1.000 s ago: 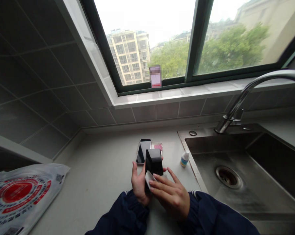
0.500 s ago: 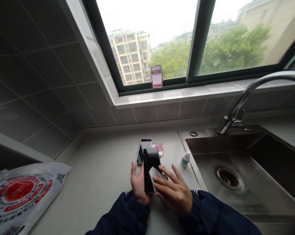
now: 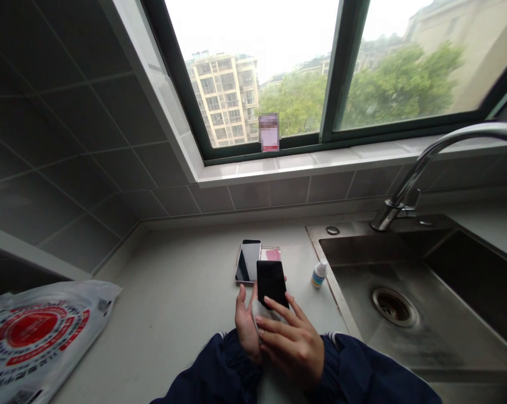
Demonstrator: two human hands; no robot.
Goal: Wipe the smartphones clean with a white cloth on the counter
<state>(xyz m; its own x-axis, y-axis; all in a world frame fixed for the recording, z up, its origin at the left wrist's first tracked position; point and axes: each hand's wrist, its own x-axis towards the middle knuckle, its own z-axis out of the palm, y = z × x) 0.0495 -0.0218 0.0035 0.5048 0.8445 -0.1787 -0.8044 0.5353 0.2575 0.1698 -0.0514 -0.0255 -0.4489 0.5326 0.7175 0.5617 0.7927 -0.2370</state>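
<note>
A black phone (image 3: 272,280) lies screen up in my left hand (image 3: 247,328), whose thumb points up along the phone's left side. My right hand (image 3: 293,339) presses a light grey cloth (image 3: 259,312) onto the lower part of the screen, its fingers laid over the cloth. Behind them a second phone (image 3: 249,261) rests on the counter, beside a clear case (image 3: 277,248) with a pink piece (image 3: 273,255) in it. To the right stands a small white bottle (image 3: 319,274) with a coloured label.
A steel sink (image 3: 405,269) with a curved faucet (image 3: 421,160) takes up the right side. At the left lies a plastic bag (image 3: 46,331) with red print. The counter (image 3: 160,292) meets a tiled wall below the window.
The held phone has shifted a little right and towards me, and turned slightly. The right hand and cloth have moved down to the phone's lower end.
</note>
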